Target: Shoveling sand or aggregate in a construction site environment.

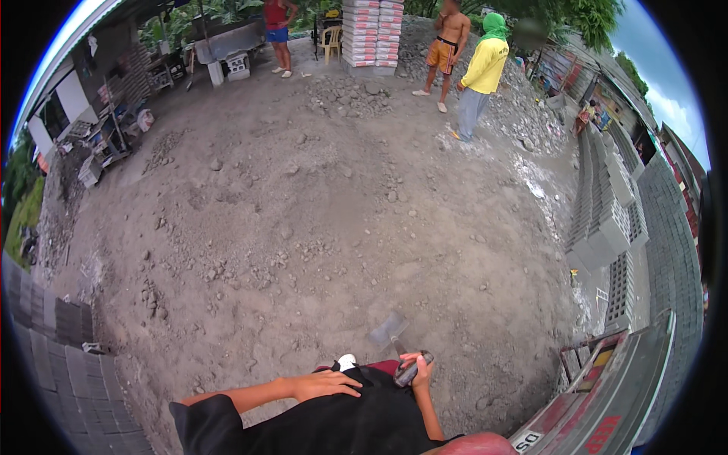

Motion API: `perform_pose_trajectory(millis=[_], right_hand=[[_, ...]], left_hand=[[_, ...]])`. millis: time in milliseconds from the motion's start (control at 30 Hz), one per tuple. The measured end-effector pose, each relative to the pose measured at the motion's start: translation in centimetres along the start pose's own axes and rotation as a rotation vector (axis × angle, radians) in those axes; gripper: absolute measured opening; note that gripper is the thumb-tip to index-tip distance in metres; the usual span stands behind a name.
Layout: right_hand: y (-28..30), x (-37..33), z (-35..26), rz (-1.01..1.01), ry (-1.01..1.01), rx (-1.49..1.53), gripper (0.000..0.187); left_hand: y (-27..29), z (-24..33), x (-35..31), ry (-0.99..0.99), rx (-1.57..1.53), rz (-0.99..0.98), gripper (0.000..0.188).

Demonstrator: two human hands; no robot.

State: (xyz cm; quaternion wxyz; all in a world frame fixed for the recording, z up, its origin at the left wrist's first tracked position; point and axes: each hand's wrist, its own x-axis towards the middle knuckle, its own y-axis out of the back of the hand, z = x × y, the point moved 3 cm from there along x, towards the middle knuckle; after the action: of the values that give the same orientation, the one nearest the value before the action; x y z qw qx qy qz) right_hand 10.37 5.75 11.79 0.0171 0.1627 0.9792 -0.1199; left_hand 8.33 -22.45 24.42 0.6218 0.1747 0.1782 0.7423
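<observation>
My left hand [326, 385] rests flat against the front of my black shirt [334, 421], its fingers stretched out. Closed around the dark handle of a shovel [389, 330] is my right hand [422, 371], close in front of my body. The flat grey metal blade points away from me, over the dirt; I cannot tell whether it touches the ground. Part of a white shoe [346, 362] shows between my left hand and the blade.
Stacked concrete blocks [607, 231] line the right side; more blocks [57, 356] stand at the left. Beside my right arm is a vehicle [607, 394]. Several people stand farther off, one in a yellow shirt [486, 64]. Piled sacks [371, 34] rise at the back. Loose stones dot the dirt ground [303, 205].
</observation>
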Motion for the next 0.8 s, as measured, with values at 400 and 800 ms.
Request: perform_pose_trajectory(millis=[400, 800], right_hand=[[-0.2, 0.5, 0.4, -0.013, 0.019, 0.019, 0.038], [0.6, 0.0, 0.9, -0.056, -0.019, -0.027, 0.045]], left_hand=[[-0.7, 0.3, -0.3, -0.018, -0.006, 0.053, 0.041], [-0.7, 0.4, 0.1, -0.007, 0.0, 0.058, 0.048]])
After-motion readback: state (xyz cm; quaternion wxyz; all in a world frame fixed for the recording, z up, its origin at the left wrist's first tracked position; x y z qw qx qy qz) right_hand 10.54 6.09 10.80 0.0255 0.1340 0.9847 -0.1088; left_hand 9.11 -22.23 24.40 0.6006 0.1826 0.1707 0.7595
